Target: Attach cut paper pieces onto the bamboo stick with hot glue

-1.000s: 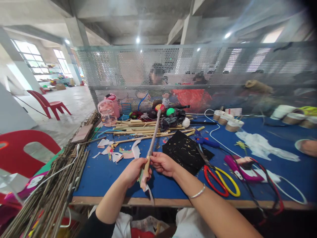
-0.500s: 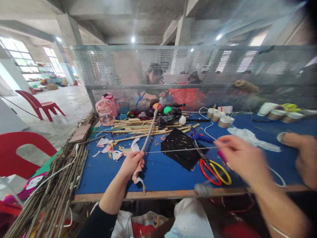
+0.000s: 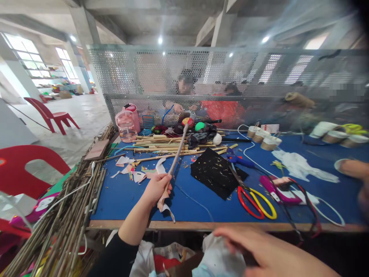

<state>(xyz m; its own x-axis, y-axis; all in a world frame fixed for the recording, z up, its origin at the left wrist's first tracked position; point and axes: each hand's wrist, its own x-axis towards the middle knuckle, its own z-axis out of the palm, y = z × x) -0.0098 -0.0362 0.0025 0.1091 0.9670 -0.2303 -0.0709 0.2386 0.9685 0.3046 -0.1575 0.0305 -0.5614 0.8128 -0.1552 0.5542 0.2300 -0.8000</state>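
My left hand [image 3: 157,187] is closed round the lower end of a thin wooden stick [image 3: 177,152] that slants up and away over the blue table [image 3: 123,200]. The stick's far tip carries a red and yellow ball [image 3: 187,122]. Strips of pale paper tape [image 3: 165,205] hang from the stick below my fist. A fine thread [image 3: 193,199] trails from the stick across the table toward my right hand [image 3: 259,250]. That hand is low at the near edge, blurred by motion, its fingers unclear.
Red and yellow scissors [image 3: 256,202] lie right of a black cloth [image 3: 216,173]. Bamboo sticks [image 3: 167,148] and paper scraps lie at the back, a pink bottle [image 3: 127,123] at the far left. A bundle of twigs [image 3: 66,215] lies along the table's left edge. People sit behind a mesh screen [image 3: 230,77].
My right hand pulled the thread out to the right, then dropped down to the near table edge. The thread now lies slack. My left hand still holds the stick.
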